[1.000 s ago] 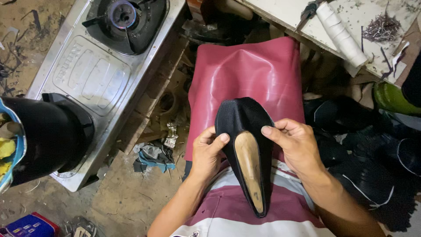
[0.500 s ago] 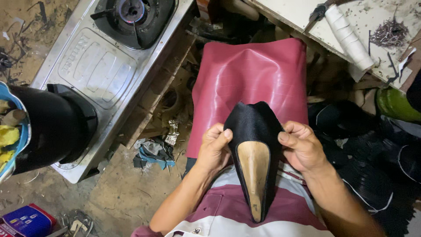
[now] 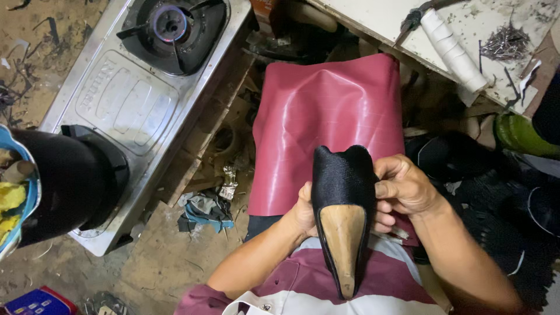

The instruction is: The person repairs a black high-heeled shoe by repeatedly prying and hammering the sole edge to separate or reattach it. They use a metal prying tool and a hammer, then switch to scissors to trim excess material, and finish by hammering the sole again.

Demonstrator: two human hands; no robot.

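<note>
Both hands close their grip on one black shoe (image 3: 344, 186), which stands over the person's lap with its pointed toe toward the body. Right hand (image 3: 402, 189) wraps the shoe's right side, fingers curled tight and pressed on the black cloth near the edge of the tan sole (image 3: 343, 233). Left hand (image 3: 303, 210) holds the other side; most of it is hidden behind the shoe, so only the knuckles and the thumb side show, but it is shut against the shoe too. The tan sole faces up to the camera.

Under the shoe lies a dark red sheet of leather (image 3: 326, 116), spread over the knees. To the left, on the dirt floor, stands a metal gas stove (image 3: 140, 99) with one burner, and a black pot (image 3: 64, 181) sits on its near end. At the upper right is a table (image 3: 379, 17) with a white roll (image 3: 452, 52) and a small heap of nails (image 3: 504, 44).
</note>
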